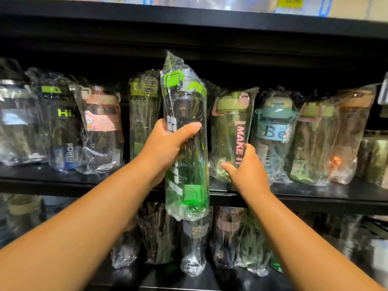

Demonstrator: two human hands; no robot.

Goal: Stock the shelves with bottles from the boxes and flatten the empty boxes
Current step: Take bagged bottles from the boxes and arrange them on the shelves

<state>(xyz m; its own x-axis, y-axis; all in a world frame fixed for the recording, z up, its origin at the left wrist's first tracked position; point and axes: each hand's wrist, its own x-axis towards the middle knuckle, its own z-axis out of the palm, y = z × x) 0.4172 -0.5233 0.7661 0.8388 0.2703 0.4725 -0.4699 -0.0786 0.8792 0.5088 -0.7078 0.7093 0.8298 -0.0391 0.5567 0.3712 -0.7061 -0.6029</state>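
A tall clear-and-green bottle (185, 156) in a plastic sleeve, with a bright green cap, stands upright in front of the middle shelf. My left hand (168, 148) grips it round the middle, thumb across its front. Just to the right, my right hand (245, 166) touches the wrapped green bottle printed "MAKE IT" (231, 131) that stands on the shelf, fingers against its lower front. No boxes are in view.
The black middle shelf (315, 192) carries a row of wrapped bottles: black "Hi" (60, 122), pink (100, 127), olive (142, 110), blue (273, 131), orange (348, 131). More wrapped bottles (193, 244) stand on the lower shelf. A black shelf with price tags (291, 2) hangs above.
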